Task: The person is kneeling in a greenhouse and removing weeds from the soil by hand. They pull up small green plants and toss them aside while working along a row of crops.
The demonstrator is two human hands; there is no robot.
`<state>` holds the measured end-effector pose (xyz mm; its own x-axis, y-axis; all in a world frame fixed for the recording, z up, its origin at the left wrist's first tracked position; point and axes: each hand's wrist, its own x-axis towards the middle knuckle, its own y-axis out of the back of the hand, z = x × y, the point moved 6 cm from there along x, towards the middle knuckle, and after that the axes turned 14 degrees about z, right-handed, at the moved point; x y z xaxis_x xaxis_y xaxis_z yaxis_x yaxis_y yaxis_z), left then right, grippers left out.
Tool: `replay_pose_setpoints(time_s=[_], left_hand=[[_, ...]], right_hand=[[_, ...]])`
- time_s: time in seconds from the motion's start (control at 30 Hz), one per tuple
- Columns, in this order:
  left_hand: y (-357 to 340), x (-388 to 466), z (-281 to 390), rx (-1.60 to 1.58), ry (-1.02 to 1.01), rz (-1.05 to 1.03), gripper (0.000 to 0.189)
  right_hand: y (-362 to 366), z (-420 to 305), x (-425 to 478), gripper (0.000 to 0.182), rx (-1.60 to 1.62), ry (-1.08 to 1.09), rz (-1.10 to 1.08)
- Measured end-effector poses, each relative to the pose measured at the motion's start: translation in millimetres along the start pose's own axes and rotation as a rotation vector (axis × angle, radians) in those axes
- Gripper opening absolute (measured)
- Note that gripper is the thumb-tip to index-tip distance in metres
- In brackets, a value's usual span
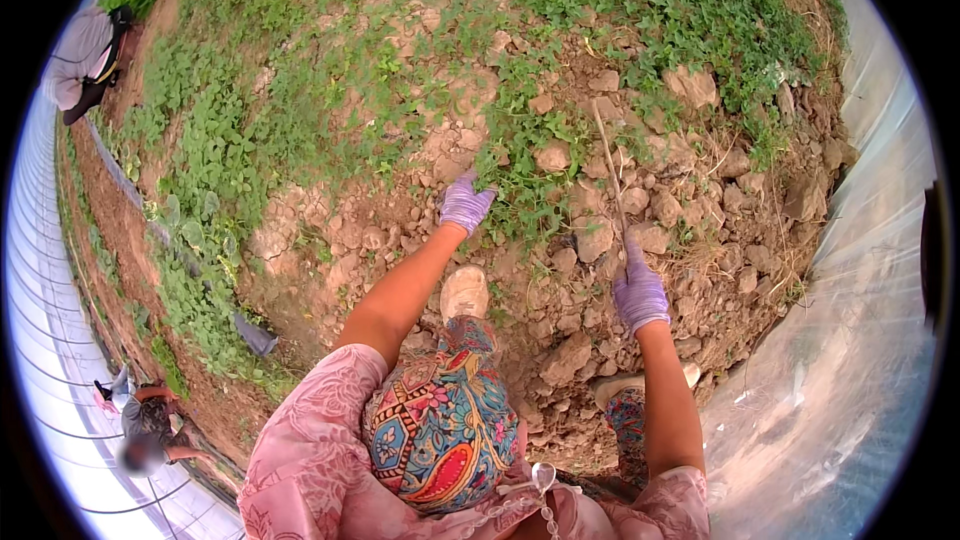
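My left hand (466, 204), in a purple glove, has its fingers around the edge of a clump of leafy green vines (536, 199). The fingertips are partly hidden by leaves. In my right hand (640, 291), gloved the same way, is a thin, slightly bent wooden stick (611, 161). It points forward over the clods, and its far end lies by the soil to the right of the vines. Dry, broken soil clods (594, 238) lie between the two hands.
Low weeds (660, 0) cover the ground ahead. A clear plastic sheet wall (817, 360) rises at the right. One person (146, 420) is at the lower left, another (86, 52) at the upper left. My shoe (464, 292) stands on uneven soil.
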<state>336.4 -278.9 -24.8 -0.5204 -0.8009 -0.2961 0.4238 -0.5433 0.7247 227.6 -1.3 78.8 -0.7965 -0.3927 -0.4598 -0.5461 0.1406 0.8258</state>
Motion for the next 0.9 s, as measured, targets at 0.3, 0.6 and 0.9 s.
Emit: replay_pose_setpoints(time_s=[0.3, 0.6, 0.9], left_hand=[[-2.9, 5.5, -1.3, -0.061, 0.066, -0.032, 0.051], [-13.4, 13.1, -23.8, 0.034, 0.077, -0.164, 0.055], [-2.6, 9.9, -20.4, -0.002, 0.121, -0.215, 0.054]], right_hand=[[-23.0, -32.1, 45.1, 0.064, -0.051, -0.125, -0.101], [-3.6, -46.7, 56.9, 0.066, -0.002, -0.128, -0.099], [-17.7, -35.5, -8.7, 0.066, 0.005, -0.213, -0.079]])
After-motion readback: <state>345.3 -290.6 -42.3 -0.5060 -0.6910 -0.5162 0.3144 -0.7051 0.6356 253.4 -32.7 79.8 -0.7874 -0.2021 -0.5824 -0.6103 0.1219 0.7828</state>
